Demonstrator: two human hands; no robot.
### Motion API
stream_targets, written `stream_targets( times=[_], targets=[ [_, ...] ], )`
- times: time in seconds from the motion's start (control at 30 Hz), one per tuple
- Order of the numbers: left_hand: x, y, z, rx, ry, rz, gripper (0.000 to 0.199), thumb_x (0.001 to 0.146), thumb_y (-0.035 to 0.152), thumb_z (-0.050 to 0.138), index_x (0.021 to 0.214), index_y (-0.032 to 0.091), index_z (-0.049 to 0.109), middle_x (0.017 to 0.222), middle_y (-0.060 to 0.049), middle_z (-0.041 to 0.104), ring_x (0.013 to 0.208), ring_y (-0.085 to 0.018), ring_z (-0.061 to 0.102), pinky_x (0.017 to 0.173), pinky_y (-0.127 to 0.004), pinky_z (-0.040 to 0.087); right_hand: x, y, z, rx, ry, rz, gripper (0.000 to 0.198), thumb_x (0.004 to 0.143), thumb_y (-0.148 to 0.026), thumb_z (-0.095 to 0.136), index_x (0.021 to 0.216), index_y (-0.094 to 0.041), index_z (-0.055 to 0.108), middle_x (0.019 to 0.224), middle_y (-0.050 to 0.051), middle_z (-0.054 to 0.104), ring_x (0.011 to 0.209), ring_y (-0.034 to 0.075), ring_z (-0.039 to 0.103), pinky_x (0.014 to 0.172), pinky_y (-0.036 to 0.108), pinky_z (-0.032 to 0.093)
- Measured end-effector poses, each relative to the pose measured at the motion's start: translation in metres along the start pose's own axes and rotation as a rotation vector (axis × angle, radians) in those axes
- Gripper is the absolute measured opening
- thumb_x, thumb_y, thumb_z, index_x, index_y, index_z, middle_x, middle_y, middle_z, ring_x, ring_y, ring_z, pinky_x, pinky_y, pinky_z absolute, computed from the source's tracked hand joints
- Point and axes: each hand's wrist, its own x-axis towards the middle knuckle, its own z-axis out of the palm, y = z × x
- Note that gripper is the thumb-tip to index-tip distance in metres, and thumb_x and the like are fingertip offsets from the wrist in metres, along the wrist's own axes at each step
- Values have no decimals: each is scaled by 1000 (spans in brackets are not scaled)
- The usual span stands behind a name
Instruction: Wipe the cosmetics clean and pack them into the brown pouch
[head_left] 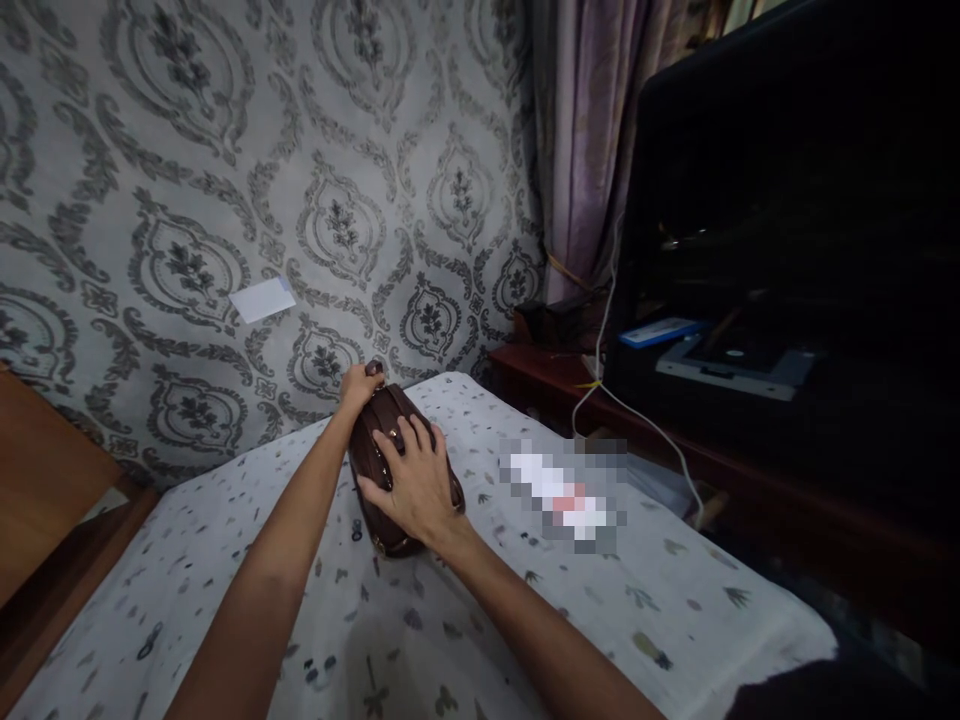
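Observation:
A dark brown handbag [370, 462] with gold-coloured metal fittings lies on a white, patterned bed sheet [420, 640]. At the bag's far end, my left hand [360, 384] is closed around a short brown strap or handle. My right hand [417, 485] rests flat on top of the bag with its fingers spread, close to a zip and a small metal fitting. Part of the bag's upper side is hidden under that hand.
Patterned wallpaper covers the wall [300, 150] behind the bed, with a white card or switch plate [262, 299] on it. A blurred-out item [559, 495] lies to the right. Beyond are a white cable [645, 415], a dark red cabinet [525, 372] and a large black screen [787, 200].

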Motion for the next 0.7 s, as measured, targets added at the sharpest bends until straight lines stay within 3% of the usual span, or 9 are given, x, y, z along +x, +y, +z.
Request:
stream_targets(
  times=[0.23,0.53,0.7],
  targets=[
    [-12,3,-3,-54,48,96,21,74,37,67,66,18,66,66,-2,68,73,-19,64,66,-27,43,2,1,2,-5,12,-11,63,88,-59,60,139,-22,58,148,19,50,138,36,41,115,57,22],
    [-26,8,-15,-190,-81,246,30,75,45,64,68,16,66,67,-1,66,71,-18,60,70,-27,46,2,2,2,-13,15,-14,63,89,-60,59,139,-22,58,148,20,50,137,36,42,115,56,24],
    [-20,-10,-38,-200,-137,222,33,77,48,64,74,16,68,68,-2,67,71,-19,62,66,-28,46,1,3,5,-14,20,-26,66,88,-62,60,141,-22,56,151,21,47,140,37,39,115,58,23]
  ],
)
